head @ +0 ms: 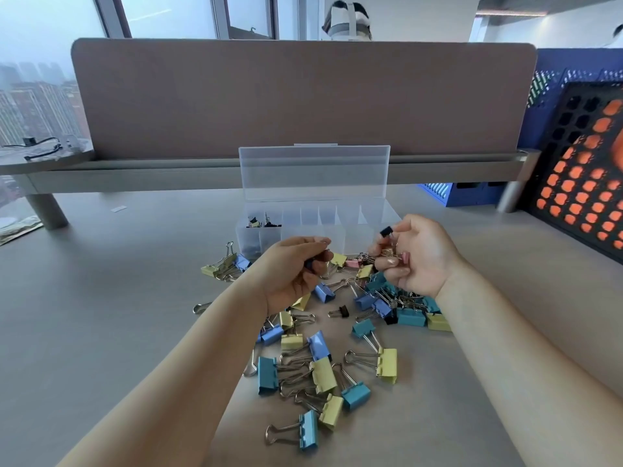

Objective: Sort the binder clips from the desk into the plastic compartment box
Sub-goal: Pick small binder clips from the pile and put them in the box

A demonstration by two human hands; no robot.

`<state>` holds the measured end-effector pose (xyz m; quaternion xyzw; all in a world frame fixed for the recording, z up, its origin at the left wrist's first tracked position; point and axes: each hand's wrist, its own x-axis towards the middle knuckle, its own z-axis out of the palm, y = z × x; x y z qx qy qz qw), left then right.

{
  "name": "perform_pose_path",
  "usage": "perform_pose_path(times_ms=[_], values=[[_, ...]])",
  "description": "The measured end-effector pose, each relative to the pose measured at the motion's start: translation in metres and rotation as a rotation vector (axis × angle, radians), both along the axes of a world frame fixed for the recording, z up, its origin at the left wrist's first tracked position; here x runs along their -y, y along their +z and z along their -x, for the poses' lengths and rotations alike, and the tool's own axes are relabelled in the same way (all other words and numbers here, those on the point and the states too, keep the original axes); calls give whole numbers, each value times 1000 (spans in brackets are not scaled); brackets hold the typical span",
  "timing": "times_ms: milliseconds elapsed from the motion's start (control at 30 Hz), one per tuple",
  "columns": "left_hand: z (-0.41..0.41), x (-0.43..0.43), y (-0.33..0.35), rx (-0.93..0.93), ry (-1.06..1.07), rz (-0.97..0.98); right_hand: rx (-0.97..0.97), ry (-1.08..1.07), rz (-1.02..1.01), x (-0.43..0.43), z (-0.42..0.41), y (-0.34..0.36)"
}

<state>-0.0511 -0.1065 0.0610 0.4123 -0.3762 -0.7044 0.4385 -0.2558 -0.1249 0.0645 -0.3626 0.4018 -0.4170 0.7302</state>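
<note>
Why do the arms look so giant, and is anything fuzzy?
Head view: the wide-angle lens stretches the forearms and bows the brown desk divider; the black crate with orange holes at right is blurred; soft daylight, faint shadows under the coloured binder clips.

The 2 forearms, left (188, 365) and right (505, 332), are bare up to the wrists. The left hand (290, 267) and right hand (418, 257) are bare too. The right hand's fingernails (392, 261) are longish, pale and glossy.
</note>
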Motion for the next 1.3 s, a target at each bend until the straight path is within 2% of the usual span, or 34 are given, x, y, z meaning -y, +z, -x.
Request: perform_pose_path(times_ms=[100, 233, 333, 400, 433, 567, 667, 767, 1033, 1133, 1233, 1300], values=[[-1, -1, -1, 53, -36, -2, 29, -63, -14, 1, 0, 1], [-3, -1, -4, 271, -78, 86, -265, -44, 138, -2, 0, 1], [0, -4, -5, 666, -115, 257, -517, -7, 270, -11, -2, 2], [2, -6, -8, 984, -137, 441, -672, -4, 372, -21, -3, 3], [3, -7, -9, 1082, -160, 534, -745, -15, 434, -27, -3, 3], [3, -12, -10, 1224, -259, 715, -1022, 95, 614, -48, 7, -2], [8, -15, -8, 1339, -264, 744, -1247, 182, 636, -56, 18, -7], [14, -18, -11, 1424, -256, 764, -1352, 191, 622, -61, 21, -8], [17, -15, -18, 1403, -246, 751, -1685, 102, 655, -69, 7, -4], [22, -15, -17, 1209, -202, 687, -1747, 106, 661, -70, 3, -3], [24, -15, -12, 991, -126, 497, -1758, 107, 650, -71, 0, -3], [24, -15, -7, 699, -120, 288, -1728, 124, 604, -71, -2, -3]])
